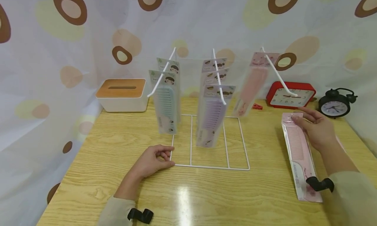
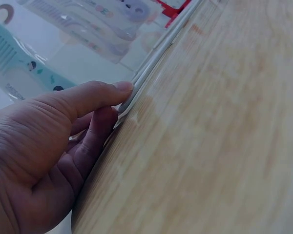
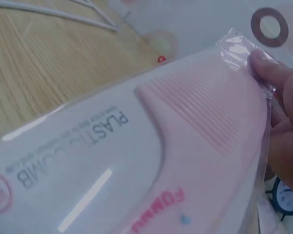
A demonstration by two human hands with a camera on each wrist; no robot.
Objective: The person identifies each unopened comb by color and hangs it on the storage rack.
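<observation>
My right hand (image 1: 318, 129) pinches the top of a clear packet with a pink comb (image 1: 296, 147), which hangs down at the right of the table. In the right wrist view, the thumb and fingers grip the crinkled top edge of this packet. At the left, my left hand (image 1: 152, 161) holds the front left corner of a white wire display rack (image 1: 212, 167), thumb and fingertips on the wire. On the rack's prongs hang packaged combs: green ones (image 1: 165, 103) at left, purple ones (image 1: 214, 116) in the middle, and a pink one (image 1: 254, 85) at right.
A white tissue box (image 1: 123, 103) with a wooden lid stands back left. At the back right are a red clock (image 1: 291, 95), a black alarm clock (image 1: 334, 105) and a small red object (image 1: 257, 106). Another pink packet (image 1: 340, 143) lies partly behind my right forearm.
</observation>
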